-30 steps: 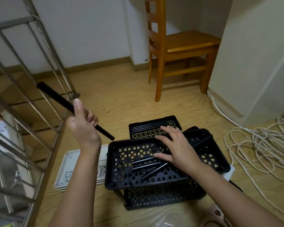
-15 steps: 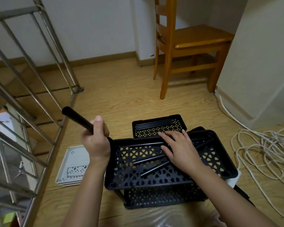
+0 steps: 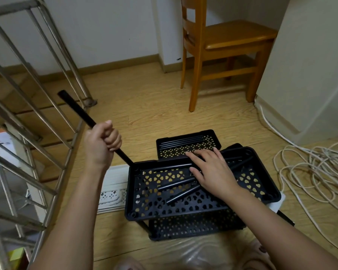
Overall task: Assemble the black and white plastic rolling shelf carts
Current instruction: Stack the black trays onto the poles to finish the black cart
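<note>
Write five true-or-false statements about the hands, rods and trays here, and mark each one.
1. The left hand grips a black rod. True.
2. That rod's lower end meets the near-right corner of the top tray. False: it meets the far-left corner.
3. The right hand lies in the top tray with its fingers straight. True.
4. The top tray holds nothing but the hand. False: loose rods lie in it.
5. The white trays are stacked on the top tray. False: they lie on the floor to its left.
</note>
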The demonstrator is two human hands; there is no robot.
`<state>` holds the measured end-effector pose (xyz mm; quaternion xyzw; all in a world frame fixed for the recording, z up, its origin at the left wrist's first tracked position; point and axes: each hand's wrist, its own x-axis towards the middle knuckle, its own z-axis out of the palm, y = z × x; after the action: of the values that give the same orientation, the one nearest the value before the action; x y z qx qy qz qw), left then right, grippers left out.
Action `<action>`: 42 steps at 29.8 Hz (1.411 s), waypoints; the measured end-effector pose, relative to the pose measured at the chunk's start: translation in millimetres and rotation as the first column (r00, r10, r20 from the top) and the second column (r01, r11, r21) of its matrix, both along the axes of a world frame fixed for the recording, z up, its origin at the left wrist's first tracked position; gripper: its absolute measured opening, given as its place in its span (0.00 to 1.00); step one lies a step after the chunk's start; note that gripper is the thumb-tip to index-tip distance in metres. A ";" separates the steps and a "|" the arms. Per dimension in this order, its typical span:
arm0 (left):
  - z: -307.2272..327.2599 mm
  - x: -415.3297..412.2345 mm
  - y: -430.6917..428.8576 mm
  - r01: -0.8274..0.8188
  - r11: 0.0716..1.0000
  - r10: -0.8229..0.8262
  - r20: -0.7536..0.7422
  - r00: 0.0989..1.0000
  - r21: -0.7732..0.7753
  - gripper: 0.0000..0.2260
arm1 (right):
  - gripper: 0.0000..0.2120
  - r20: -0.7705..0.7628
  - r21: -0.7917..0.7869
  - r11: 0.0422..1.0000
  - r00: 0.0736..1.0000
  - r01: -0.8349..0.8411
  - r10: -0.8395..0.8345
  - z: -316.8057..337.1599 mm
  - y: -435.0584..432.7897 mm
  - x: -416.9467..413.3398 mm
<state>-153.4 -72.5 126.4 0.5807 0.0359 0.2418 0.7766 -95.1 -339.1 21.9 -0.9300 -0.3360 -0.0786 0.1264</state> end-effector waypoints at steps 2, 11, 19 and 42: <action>0.8 1.4 2.9 0.049 0.999 -0.049 -0.031 0.998 -0.001 0.25 | 0.23 -0.026 -0.004 1.000 1.000 -0.010 0.009 1.3 0.0 -0.3; -38.8 -4.1 -52.3 -0.463 0.831 0.534 -0.214 0.818 0.308 0.19 | 0.25 -0.049 -0.039 0.999 0.999 -0.006 0.004 1.9 2.7 0.5; -49.8 12.8 -70.3 -0.589 0.734 0.667 -0.197 0.719 0.338 0.23 | 0.31 -0.040 -0.067 0.998 0.999 -0.007 0.004 -0.4 5.2 6.9; -24.4 -0.2 -61.4 -0.598 0.733 0.653 -0.087 0.753 0.325 0.16 | 0.31 -0.080 -0.063 0.995 0.994 -0.074 0.069 0.2 24.3 7.5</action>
<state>-153.6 -133.9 102.0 0.6576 0.2714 0.4343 0.5525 -87.6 -314.8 22.2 -0.9234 -0.3663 -0.0265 0.1115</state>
